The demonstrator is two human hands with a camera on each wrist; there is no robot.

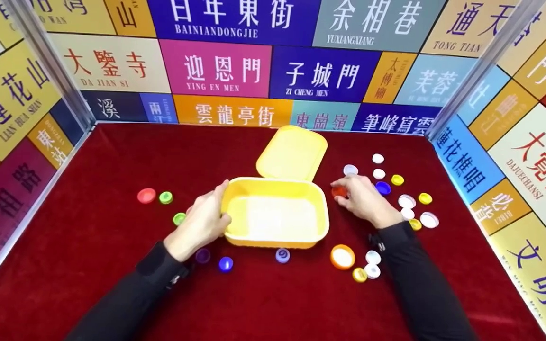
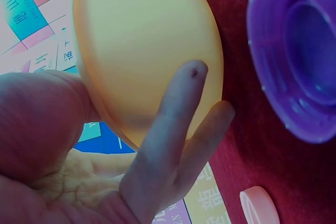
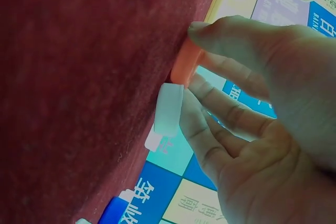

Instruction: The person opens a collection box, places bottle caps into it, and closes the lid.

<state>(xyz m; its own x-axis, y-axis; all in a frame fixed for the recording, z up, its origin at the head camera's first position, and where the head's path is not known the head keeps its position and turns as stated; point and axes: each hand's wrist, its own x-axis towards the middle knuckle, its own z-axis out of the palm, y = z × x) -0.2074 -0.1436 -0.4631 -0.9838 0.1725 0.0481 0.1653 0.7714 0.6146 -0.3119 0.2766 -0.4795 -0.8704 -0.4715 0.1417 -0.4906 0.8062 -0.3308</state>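
An open yellow box [image 1: 275,241] stands mid-table on the red cloth, its lid [image 1: 292,152] tipped back. My left hand [image 1: 217,208] grips the box's left wall, thumb at the rim. In the left wrist view its fingers [image 2: 181,108] lie along the box's yellow side [image 2: 142,35]. Just right of the box, my right hand [image 1: 344,192] pinches a red cap [image 1: 339,191] that sits on the cloth. The right wrist view shows the thumb and fingers [image 3: 210,90] closed on that cap [image 3: 181,66], with a white cap [image 3: 169,108] right beside it.
Loose caps lie all round: a pink one [image 1: 146,195] and a green one [image 1: 166,197] at the left, a blue one [image 1: 225,264] and an orange one [image 1: 342,256] in front, several white, yellow and blue ones [image 1: 383,188] at the right. Sign-covered walls [image 1: 216,68] enclose three sides.
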